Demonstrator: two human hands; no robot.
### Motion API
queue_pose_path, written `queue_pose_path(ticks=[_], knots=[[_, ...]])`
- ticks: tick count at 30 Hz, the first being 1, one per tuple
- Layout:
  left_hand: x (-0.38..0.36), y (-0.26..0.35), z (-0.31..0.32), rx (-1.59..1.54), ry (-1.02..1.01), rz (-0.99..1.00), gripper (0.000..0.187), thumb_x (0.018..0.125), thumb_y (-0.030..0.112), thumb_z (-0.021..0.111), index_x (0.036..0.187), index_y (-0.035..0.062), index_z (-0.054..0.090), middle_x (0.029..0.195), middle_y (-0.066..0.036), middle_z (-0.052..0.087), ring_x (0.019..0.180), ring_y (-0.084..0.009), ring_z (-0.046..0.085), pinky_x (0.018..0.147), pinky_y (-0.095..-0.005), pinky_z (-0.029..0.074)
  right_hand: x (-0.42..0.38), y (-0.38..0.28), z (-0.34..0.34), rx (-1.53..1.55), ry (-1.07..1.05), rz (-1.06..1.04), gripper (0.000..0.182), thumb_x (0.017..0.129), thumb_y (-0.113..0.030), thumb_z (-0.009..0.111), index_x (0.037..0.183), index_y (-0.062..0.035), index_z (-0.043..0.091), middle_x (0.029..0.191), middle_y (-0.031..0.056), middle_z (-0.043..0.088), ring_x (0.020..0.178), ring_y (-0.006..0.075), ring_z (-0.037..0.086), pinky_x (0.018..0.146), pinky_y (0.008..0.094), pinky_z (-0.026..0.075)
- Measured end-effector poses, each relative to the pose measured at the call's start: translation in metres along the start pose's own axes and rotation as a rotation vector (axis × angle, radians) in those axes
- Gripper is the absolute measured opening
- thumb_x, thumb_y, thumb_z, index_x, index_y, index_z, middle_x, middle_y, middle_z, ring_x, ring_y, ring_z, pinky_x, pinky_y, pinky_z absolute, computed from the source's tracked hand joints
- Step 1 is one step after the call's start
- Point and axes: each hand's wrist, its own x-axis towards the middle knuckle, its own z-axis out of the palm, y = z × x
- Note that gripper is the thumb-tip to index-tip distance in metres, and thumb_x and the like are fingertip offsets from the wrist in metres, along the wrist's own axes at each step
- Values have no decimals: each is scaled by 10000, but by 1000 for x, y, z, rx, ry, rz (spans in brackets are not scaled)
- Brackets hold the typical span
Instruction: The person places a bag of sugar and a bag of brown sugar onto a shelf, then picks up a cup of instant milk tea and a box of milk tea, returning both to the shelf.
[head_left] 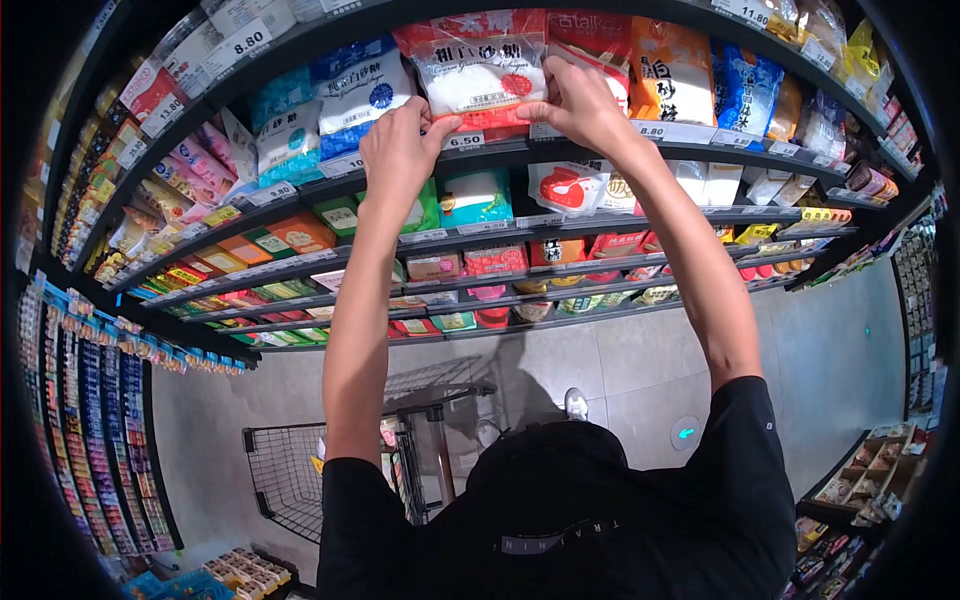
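Both my arms reach up to a shelf of bagged sugar. Between my hands is a red and clear bag of white granulated sugar (478,70), right above the 6.50 price tag. My left hand (398,140) grips its lower left corner, thumb on the front. At the right edge my right hand (585,105) pinches the bag, with its thumb along the lower corner. A blue and white sugar bag (365,95) stands just left of it. On the other side are a red bag (595,50) and an orange sugar bag (672,75).
Lower shelf rows (480,232) hold several packaged goods. A black wire shopping cart (290,470) stands on the grey tiled floor (640,360), left of my body. Hanging goods (95,430) line the left side, and a wooden-compartment display (870,465) is at lower right.
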Motion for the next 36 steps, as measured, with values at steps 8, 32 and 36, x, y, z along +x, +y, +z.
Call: queue_pose_path(ticks=[8, 32, 36], knots=[[-4, 13, 6, 221, 50, 13, 377, 873, 401, 646, 825, 31, 596, 680, -154, 653, 646, -367, 638, 550, -453, 467, 0, -1, 4, -113, 37, 32, 532, 747, -470, 759, 839, -9, 511, 674, 156, 627, 645, 348, 628, 569, 413, 466], [17, 33, 7, 242, 197, 397, 590, 936, 329, 514, 1443, 64, 370, 1474, -192, 347, 1392, -333, 300, 1137, -480, 228, -5, -49, -1, -375, 327, -476, 374, 812, -114, 610, 1175, -45, 556, 1127, 102, 582, 1065, 269, 550, 919, 407, 438], [30, 26, 19, 228, 200, 400, 586, 942, 344, 494, 1427, 34, 384, 1459, -197, 377, 1387, -329, 309, 1129, -475, 243, -3, -34, 12, -405, 234, -249, 329, 889, -177, 573, 1186, -36, 544, 1095, 117, 579, 1007, 283, 557, 907, 413, 451]])
